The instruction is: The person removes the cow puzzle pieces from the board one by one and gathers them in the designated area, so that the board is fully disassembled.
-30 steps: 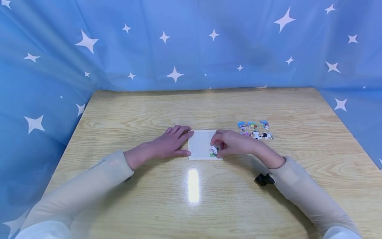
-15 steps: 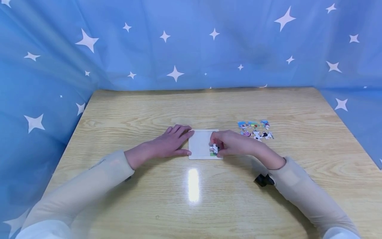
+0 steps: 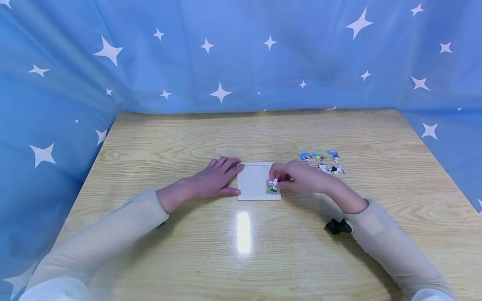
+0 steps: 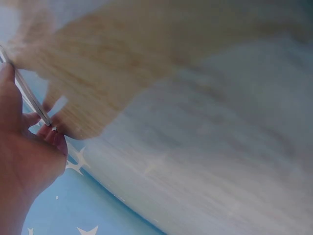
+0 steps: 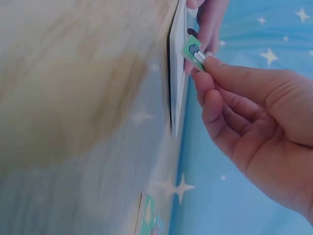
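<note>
A shallow white puzzle tray (image 3: pixel 252 182) lies flat in the middle of the table. My left hand (image 3: pixel 216 177) rests at its left side, thumb and forefinger stretched to touch that edge. Over the tray's right end, my right hand (image 3: pixel 301 177) pinches a puzzle piece (image 3: pixel 273 187) between thumb and fingers. Green with a white figure, the piece (image 5: pixel 194 52) is tilted and lifted off the tray (image 5: pixel 177 63) in the right wrist view. In the left wrist view the left hand (image 4: pixel 29 156) is at the tray's thin edge (image 4: pixel 30 95).
Several loose puzzle pieces (image 3: pixel 334 156) lie in two rows right of the tray, partly behind the right hand. The wooden table (image 3: pixel 169 138) extends around them. A blue curtain with white stars (image 3: pixel 241 54) hangs behind the table and at its sides.
My right hand has shifted slightly right, and the piece it pinches, which was lying near the tray's lower right corner, is now tilted up. The left hand stays in place.
</note>
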### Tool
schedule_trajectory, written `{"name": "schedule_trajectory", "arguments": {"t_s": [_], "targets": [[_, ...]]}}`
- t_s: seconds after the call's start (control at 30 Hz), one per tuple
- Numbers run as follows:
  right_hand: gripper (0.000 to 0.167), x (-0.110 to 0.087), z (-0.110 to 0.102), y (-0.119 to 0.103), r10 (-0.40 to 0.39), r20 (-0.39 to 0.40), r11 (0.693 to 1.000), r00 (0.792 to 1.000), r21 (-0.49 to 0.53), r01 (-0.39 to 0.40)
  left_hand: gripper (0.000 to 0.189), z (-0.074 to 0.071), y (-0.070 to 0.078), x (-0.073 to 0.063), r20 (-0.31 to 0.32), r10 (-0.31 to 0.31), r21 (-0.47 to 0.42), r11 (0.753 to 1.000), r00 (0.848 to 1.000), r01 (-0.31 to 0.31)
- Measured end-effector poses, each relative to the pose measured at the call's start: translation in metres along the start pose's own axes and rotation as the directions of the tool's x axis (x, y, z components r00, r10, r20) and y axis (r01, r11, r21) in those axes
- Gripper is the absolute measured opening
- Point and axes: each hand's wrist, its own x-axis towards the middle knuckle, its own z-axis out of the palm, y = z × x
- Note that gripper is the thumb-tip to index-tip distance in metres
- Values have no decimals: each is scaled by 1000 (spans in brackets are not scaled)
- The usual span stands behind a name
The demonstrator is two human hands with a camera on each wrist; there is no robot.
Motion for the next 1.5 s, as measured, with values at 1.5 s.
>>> {"name": "schedule_trajectory", "arguments": {"t_s": [1.5], "targets": [[27, -87, -35, 52, 7, -228, 999, 974, -31, -15, 81, 1, -1, -1, 0, 12, -13, 1000, 1000, -12]]}}
